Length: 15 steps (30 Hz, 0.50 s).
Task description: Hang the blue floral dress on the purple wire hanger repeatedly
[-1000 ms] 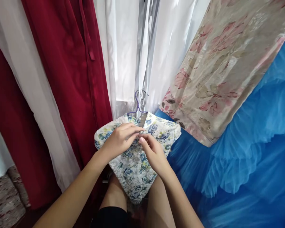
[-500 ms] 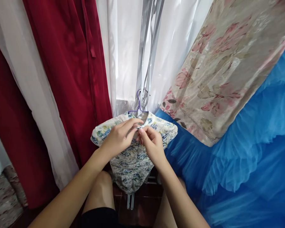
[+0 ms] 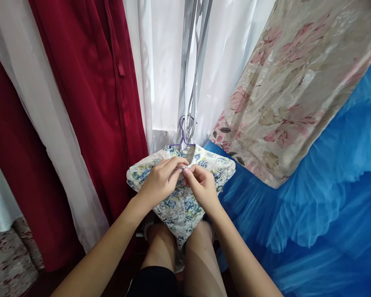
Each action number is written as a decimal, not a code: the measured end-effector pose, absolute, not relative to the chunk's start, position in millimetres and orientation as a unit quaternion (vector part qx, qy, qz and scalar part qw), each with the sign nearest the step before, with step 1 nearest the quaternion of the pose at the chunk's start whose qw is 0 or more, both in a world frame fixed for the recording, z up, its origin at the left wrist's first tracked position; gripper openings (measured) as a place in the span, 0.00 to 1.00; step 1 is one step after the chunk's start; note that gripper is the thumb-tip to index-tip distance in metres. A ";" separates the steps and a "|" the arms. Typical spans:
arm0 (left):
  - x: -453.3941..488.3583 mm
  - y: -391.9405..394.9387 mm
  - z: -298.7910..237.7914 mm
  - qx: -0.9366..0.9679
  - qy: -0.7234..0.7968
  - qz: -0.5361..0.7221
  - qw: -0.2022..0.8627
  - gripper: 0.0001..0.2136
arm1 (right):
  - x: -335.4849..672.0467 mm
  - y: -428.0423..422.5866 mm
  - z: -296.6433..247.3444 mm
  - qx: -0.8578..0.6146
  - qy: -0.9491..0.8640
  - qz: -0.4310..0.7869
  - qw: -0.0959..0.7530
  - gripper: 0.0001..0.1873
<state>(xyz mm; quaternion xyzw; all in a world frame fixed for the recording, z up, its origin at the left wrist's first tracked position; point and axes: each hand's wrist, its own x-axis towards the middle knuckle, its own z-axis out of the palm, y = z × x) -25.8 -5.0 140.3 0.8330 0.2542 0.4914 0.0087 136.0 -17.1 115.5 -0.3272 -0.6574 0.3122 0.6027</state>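
Observation:
A short-sleeved garment [image 3: 185, 202], white with a blue, green and yellow floral print, hangs in front of me on a purple hanger [image 3: 182, 132]. It could be a blouse or a dress; I cannot tell which. At its front neckline my left hand [image 3: 163, 181] pinches the thin edge between thumb and fingers. Close beside it, nearly touching, my right hand [image 3: 202, 181] pinches the same edge with the thumb on top. The fingertips hide the exact spot they hold. Below, the cloth tapers down between my knees.
Behind the hanger are a white curtain [image 3: 163, 74] and grey ribbons [image 3: 184, 62]. Long red cloth [image 3: 89, 103] hangs at left beside sheer white cloth [image 3: 27, 82]. At right hang a floral beige cloth [image 3: 275, 103] and a ruffled blue tulle skirt [image 3: 312, 214].
The garment and both hands have shifted slightly right, still pinching the neckline. My knees have come closer together, and the garment's lower part now hangs over them.

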 end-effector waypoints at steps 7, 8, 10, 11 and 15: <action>-26.9 -4.6 157.3 0.738 0.278 0.615 -0.010 0.07 | 134.9 2.3 91.2 -0.456 -0.663 0.201 0.559 0.17; -35.7 4.3 163.1 0.712 0.285 0.642 -0.002 0.06 | 135.5 4.6 87.6 -0.464 -0.664 0.219 0.544 0.17; -62.9 31.9 168.3 0.653 0.300 0.696 0.024 0.06 | 135.7 5.2 82.5 -0.469 -0.661 0.264 0.523 0.17; -80.1 48.9 165.4 0.627 0.308 0.715 0.037 0.08 | 134.9 3.3 80.9 -0.466 -0.656 0.291 0.517 0.17; -144.6 104.5 110.1 0.427 0.375 0.814 0.122 0.12 | 122.4 -12.7 74.6 -0.429 -0.637 0.412 0.491 0.19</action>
